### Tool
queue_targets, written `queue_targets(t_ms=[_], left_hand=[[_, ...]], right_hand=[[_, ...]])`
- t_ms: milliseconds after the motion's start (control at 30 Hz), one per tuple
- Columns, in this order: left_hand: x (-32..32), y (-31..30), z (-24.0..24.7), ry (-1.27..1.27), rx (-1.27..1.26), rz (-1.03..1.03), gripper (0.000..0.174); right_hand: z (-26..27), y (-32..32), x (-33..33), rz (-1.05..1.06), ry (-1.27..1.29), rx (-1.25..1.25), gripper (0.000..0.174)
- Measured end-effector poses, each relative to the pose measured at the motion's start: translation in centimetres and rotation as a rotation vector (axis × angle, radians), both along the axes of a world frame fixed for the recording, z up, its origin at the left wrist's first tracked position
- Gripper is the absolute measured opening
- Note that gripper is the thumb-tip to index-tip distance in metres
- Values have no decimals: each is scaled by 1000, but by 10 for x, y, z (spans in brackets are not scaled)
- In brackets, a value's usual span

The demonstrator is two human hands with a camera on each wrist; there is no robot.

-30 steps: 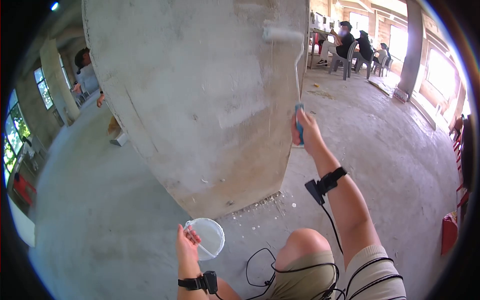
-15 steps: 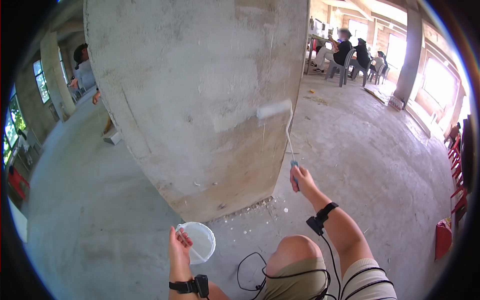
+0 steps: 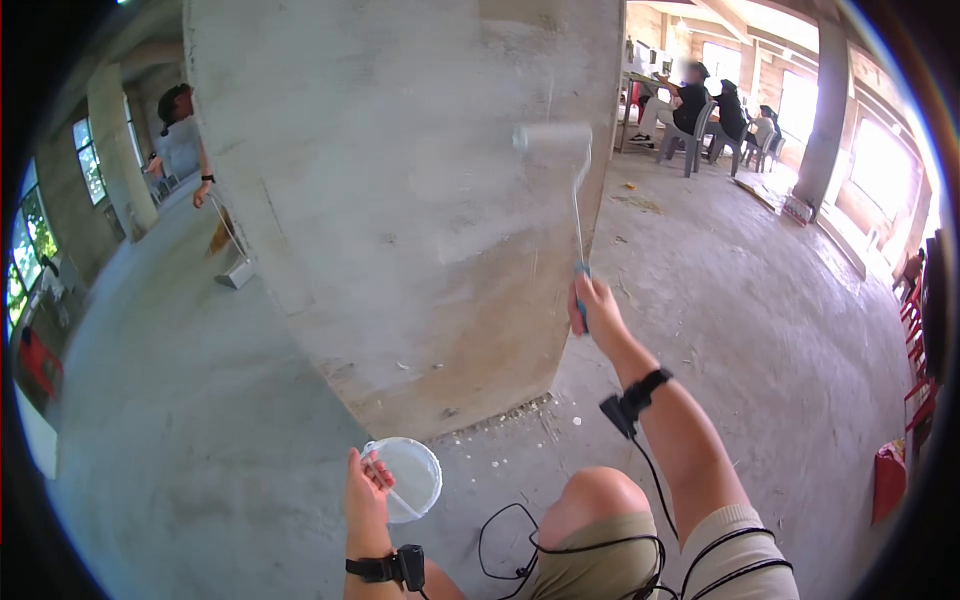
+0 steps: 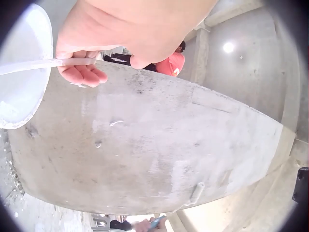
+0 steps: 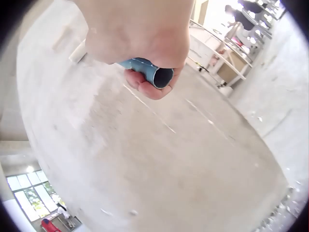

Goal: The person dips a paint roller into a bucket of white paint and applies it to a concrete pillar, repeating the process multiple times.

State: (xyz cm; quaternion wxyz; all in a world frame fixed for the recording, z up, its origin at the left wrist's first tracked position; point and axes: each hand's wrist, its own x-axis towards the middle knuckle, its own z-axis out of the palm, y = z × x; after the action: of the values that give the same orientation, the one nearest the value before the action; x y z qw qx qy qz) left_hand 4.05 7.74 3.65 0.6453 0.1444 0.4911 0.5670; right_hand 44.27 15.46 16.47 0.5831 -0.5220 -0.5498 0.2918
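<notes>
In the head view, my right hand [image 3: 600, 312] grips the blue handle of a paint roller [image 3: 553, 138]. Its white sleeve lies against the upper right part of a concrete pillar face [image 3: 400, 220], where whitish patches show. The right wrist view shows fingers wrapped round the hollow blue handle [image 5: 140, 65]. Low in the head view, my left hand [image 3: 368, 492] holds a white bucket [image 3: 432, 478] by its bail, in front of the pillar's foot. Seen from the left wrist, curled fingers [image 4: 87, 75] hook the white bail [image 4: 34, 65].
Paint-like flecks [image 3: 495, 463] dot the floor along the pillar's base. A black cable [image 3: 490, 545] loops beside my knee. Behind the pillar's left edge, a person's hand holds a long-handled dustpan [image 3: 238, 273]. People sit on grey chairs [image 3: 688, 140] at the back right.
The roller went down the pillar face, then part of the way back up, with my right hand moving along. My left hand keeps the bucket in nearly the same spot.
</notes>
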Motion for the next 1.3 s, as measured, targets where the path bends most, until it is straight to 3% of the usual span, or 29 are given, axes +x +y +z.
queue_targets(t_ms=[167,300,367,467,500,700,833,900,1033,1300], left_hand=[[0,-2,9,-16,10,-10,42],[-4,1,0,-51,11,-10,36],[-3,3,-2,-110,74,35,30],[-1,0,8,-70,60,37,32],[-1,-1,9,-16,78,11,40],[-2,-5,19,20,61,-21,40],[-1,-5,20,45,58,-24,41],[-1,-6,21,38,101,-39,41],[0,-5,18,30,141,-49,41],[4,-5,28,74,27,-58,41]], right_hand=[[-87,-75,38,-76,78,-452,31],[-86,-107,70,-91,38,-518,24],[-44,-112,44,-174,-70,-542,17],[-8,-114,16,-33,-369,-409,14],[5,-114,1,-26,-455,-435,15],[31,-104,-69,222,-747,-536,24],[32,-86,-114,429,-1002,-499,28],[13,-69,-129,560,-1097,-376,28],[-25,-43,-179,695,-1398,-419,31],[-71,-50,-206,657,-1470,-546,30]])
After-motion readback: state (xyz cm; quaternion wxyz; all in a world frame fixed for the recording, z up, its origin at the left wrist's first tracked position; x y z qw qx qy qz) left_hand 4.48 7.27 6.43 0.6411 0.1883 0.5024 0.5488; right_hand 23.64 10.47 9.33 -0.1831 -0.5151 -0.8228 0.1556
